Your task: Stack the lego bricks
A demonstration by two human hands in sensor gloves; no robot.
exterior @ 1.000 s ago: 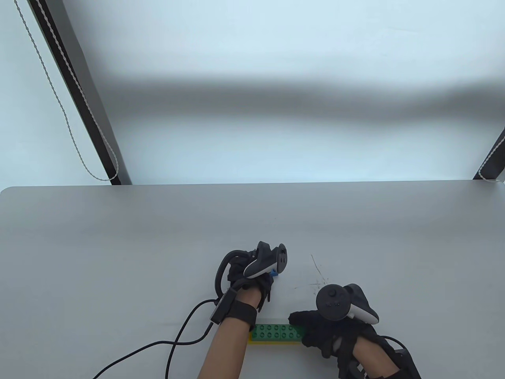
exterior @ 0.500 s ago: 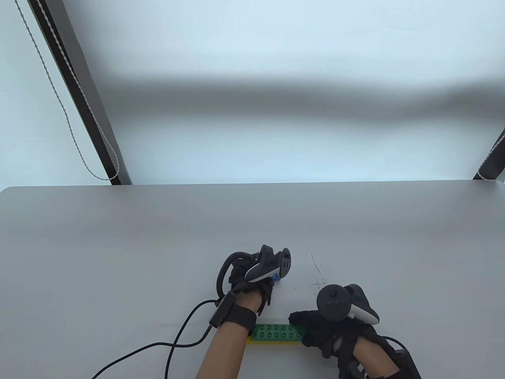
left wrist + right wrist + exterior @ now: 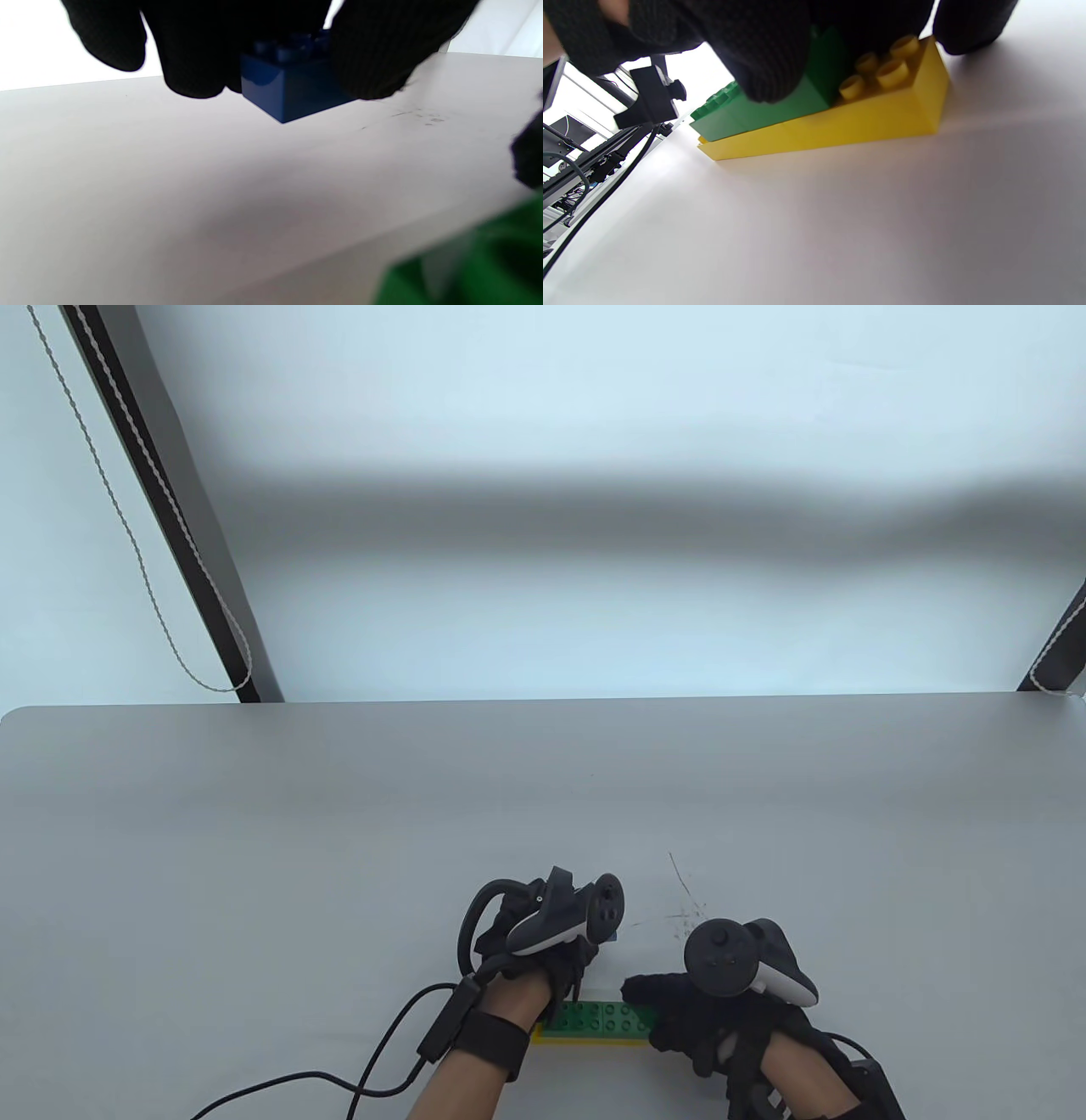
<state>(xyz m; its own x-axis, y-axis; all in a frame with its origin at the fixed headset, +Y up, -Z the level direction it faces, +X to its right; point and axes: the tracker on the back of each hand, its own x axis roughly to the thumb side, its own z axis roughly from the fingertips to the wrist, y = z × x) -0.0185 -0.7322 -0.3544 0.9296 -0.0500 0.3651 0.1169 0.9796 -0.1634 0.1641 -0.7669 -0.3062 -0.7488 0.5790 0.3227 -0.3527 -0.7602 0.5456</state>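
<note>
Left hand: the left hand (image 3: 543, 929) pinches a blue brick (image 3: 292, 84) between its gloved fingertips (image 3: 373, 55), studs up, clear of the tabletop (image 3: 339, 831) in the left wrist view. The table view hides nearly all of the brick under the tracker.
Why held so: gripping the sides leaves the underside free, which I judge is what lets it seat onto studs below.
Right hand: the right hand (image 3: 721, 1010) rests on the right end of the stack, one fingertip (image 3: 768, 63) pressing on the green brick (image 3: 763, 114). The fingers curl down around that end rather than spread.
Why held so: likely to keep the stack from sliding or tipping when another brick is pushed on.
Stack: the green brick sits on a longer yellow brick (image 3: 840, 127) that lies flat on the tabletop at the near edge. A few yellow studs are left bare at the right end.
Relation: the blue brick hangs just beyond the stack's left part, near it but apart from it.
Step in hand: carrying the blue brick to the green one, by my reading.
Next calls for: lining studs up squarely before pressing; a skewed set-down could jam or lever the stack.
Further out: a black cable (image 3: 356, 1069) trails from the left wrist; faint scuff marks (image 3: 683, 912) lie between the trackers.
</note>
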